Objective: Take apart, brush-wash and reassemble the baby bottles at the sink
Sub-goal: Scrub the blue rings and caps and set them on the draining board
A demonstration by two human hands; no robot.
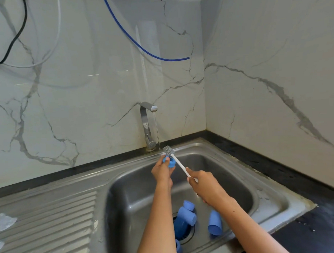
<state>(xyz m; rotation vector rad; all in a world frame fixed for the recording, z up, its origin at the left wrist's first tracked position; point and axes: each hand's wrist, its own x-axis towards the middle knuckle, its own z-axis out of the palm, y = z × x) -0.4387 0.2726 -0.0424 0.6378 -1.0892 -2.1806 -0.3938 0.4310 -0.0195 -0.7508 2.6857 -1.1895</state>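
Note:
My left hand (161,171) grips a blue bottle collar ring (169,162) over the sink, just under a thin stream of water from the tap (148,125). My right hand (204,185) holds the white handle of a bottle brush (175,160), whose grey bristle head sticks up beside and above the ring. Several blue bottle parts lie at the bottom of the sink: a bottle with a cap (186,216) over the drain, a blue cap (215,223) to its right, and another blue piece (178,247) partly hidden behind my left forearm.
The steel sink basin (230,173) sits in a dark counter (297,182) by a marble corner wall. Clear silicone teats (4,222) lie on the ribbed drainboard (46,229) at the far left. A blue hose (140,46) and cables hang on the wall above.

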